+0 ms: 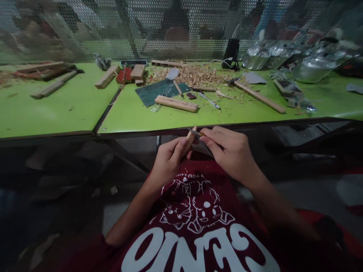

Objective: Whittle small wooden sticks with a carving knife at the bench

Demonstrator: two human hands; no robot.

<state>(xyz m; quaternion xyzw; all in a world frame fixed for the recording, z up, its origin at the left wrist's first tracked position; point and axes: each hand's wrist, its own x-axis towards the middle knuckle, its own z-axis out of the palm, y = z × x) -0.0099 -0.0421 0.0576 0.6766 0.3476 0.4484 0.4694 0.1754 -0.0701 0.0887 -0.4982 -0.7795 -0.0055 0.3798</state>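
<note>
My left hand (171,154) is closed around a small pale piece of wood (191,136), whose narrow end points up and away from me. In my right hand (229,148) is a carving knife (202,134); a bit of its yellowish handle shows at the fingertips. The thin blade lies against the wood near its tip. Both hands are in front of my dark red shirt, just below the table's near edge. My fingers hide most of the knife handle and the lower part of the wood.
On the green table (136,121) lie a wood block (176,103), a pen (209,101), a hammer (259,96) and a heap of wood shavings (195,74). Clear plastic containers (314,68) stand at the right. Behind rises a perforated metal screen (153,30).
</note>
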